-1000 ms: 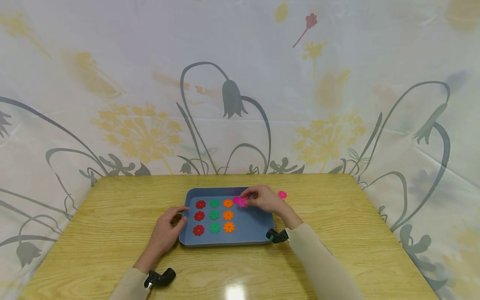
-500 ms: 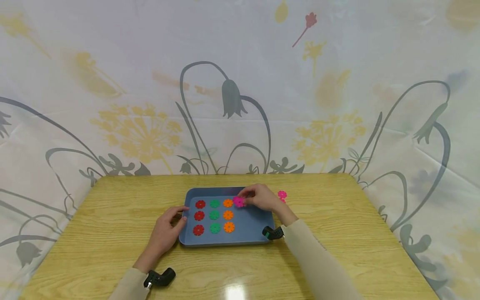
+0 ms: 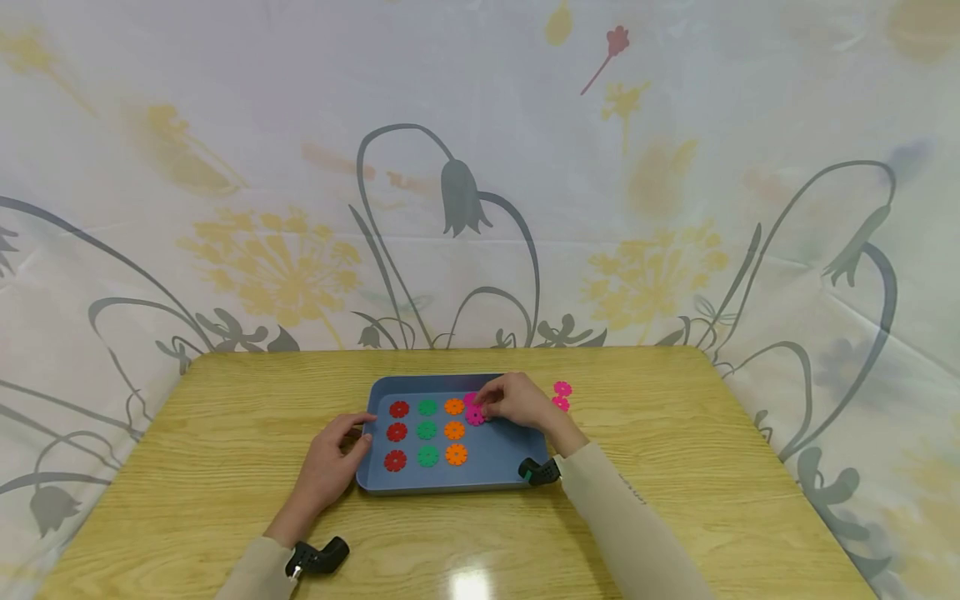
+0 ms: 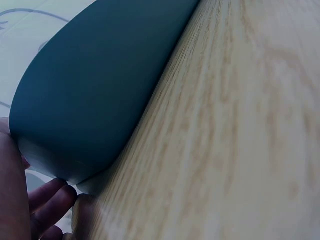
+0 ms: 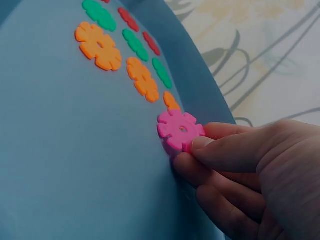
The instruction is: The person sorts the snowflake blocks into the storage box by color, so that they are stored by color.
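My right hand [image 3: 517, 400] pinches a pink flower-shaped plastic disc [image 5: 181, 129] between thumb and fingers, over the blue-grey tray [image 3: 502, 467]. Behind the held disc, another pink disc [image 3: 470, 399] shows partly in the head view, beside the far orange disc [image 3: 454, 407]. Columns of red discs [image 3: 397, 432], green discs [image 3: 427, 430] and orange discs lie flat in the tray. My left hand [image 3: 330, 462] holds the tray's left side; in the left wrist view, its curled fingers [image 4: 52, 200] sit against the outer wall.
Two more pink discs [image 3: 562, 389] lie on the wooden table [image 3: 645, 400] just right of the tray. A patterned curtain [image 3: 480, 208] hangs behind the table's far edge. Each wrist carries a small black camera [image 3: 318, 557].
My right hand has shifted slightly left, and its pink disc has come nearer to me, in front of the other pink one. Both pink discs on the table now show more fully. The left hand stays put.
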Demonstrator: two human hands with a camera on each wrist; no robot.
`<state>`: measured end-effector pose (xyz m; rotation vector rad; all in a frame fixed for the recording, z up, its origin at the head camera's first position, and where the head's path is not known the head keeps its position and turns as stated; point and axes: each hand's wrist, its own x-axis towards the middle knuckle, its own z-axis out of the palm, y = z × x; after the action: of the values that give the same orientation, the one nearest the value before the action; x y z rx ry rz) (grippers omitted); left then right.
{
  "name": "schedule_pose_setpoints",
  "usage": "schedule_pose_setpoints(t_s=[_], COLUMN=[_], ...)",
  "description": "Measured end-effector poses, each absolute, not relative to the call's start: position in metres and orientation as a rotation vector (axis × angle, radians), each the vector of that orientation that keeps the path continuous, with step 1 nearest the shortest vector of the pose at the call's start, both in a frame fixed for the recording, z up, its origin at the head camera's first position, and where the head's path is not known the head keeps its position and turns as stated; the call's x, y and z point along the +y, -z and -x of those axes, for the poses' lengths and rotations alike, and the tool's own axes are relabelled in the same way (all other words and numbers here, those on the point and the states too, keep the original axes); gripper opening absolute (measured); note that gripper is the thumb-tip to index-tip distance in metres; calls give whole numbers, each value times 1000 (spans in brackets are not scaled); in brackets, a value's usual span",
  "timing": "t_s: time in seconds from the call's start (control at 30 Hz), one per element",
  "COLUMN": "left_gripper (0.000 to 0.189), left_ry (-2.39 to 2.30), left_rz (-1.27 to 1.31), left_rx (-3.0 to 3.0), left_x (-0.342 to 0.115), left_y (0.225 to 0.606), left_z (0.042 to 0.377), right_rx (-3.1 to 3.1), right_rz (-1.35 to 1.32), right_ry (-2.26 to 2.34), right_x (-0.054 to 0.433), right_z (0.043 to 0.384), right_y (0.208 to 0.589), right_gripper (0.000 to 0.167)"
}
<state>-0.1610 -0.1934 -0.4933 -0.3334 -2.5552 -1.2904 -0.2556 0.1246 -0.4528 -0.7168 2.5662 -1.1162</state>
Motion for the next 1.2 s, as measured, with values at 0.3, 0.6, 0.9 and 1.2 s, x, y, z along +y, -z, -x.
schedule_pose_setpoints(t_s=[0.3,0.6,0.9,1.2], left_gripper=[26,27,27,27], left_ry=[1294,1295,1294,1296], left_rz=[338,339,340,336], left_rx=[-2552,-2548,-2549,-2550], left_x=[-193,-192,-192,-193], left_y=[492,491,491,493], left_z=[160,159,160,160], right_rx=[2584,2641,2657,2659], right_rz=[724,757,733,705], right_ry=[1084,1040,1066,1208], right_x=[124,124,124,127], right_z=[256,256,256,258], right_y=[454,456,456,456], right_gripper=[12,10,10,12])
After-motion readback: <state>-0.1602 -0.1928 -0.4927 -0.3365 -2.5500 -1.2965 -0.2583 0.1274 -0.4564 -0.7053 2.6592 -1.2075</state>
